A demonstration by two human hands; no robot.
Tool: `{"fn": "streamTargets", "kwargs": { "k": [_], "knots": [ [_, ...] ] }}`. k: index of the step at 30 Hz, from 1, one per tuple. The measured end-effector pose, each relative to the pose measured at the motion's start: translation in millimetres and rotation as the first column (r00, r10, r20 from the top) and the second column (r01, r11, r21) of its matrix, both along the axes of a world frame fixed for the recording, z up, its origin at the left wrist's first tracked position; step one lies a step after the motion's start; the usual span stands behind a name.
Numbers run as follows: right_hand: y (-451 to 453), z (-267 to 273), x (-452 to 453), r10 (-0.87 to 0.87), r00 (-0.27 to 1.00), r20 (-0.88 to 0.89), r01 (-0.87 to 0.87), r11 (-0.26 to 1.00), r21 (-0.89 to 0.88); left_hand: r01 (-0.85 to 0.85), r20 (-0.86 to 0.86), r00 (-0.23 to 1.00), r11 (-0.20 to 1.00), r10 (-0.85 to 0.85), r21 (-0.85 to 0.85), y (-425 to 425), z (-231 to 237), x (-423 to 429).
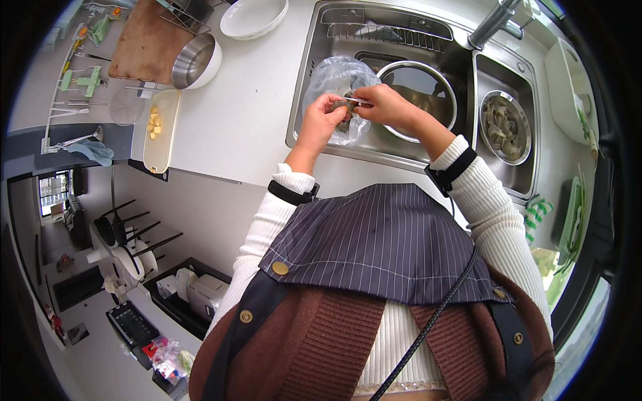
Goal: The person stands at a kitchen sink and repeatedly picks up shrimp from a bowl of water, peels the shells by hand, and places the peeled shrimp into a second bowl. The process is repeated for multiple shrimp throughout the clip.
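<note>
Over a clear plastic bag [321, 75] in the large sink basin, my left hand [323, 120] pinches a small grey shrimp [341, 105]. Close beside it, my right hand [383, 105] holds a thin white pick-like tool [357, 101] against the shrimp. More grey contents lie in the bag below my fingers, partly hidden. A round steel bowl [453, 100] with liquid stands to the right in the same basin. In the smaller basin, a steel colander-like bowl [527, 130] holds several grey shrimp [504, 125].
A faucet [494, 22] rises behind the sink [306, 95]. To the left are a white dish [175, 120] of yellow chunks, a metal bowl [213, 62], a wooden cutting board [143, 42] and white plates [255, 17]. A white container [562, 95] stands at the right.
</note>
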State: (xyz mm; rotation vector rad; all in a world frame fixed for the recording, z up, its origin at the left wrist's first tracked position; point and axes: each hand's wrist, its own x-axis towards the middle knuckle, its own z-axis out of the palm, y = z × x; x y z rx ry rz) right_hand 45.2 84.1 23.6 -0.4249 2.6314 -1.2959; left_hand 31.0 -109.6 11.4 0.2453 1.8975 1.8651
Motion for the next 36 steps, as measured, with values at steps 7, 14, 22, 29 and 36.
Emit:
{"fn": "streamTargets", "kwargs": {
  "k": [7,14,22,29,36],
  "knots": [
    [-9,-5,-7,-0.011,1.000,0.001,0.011,0.997,0.072,0.028,0.012,1.000,0.997,-0.027,-0.078,-4,2,-6],
    [-16,-3,-20,0.048,0.999,-0.024,-0.043,0.984,0.174,0.000,-0.136,0.990,0.970,-0.034,-0.242,-4,-6,-11],
    [-19,-16,-31,0.044,0.999,-0.003,-0.043,0.990,0.131,-0.120,-0.405,0.914,0.929,-0.034,-0.351,-2,-16,-10],
    [-21,-33,-37,0.028,1.000,-0.013,-0.027,0.993,0.113,-0.144,-0.433,0.901,0.918,-0.032,-0.369,1,-16,-10],
    [-26,-54,-45,0.017,0.999,-0.040,-0.015,0.998,0.063,-0.171,-0.457,0.888,0.892,-0.044,-0.418,0,-22,-16]
  ]
}}
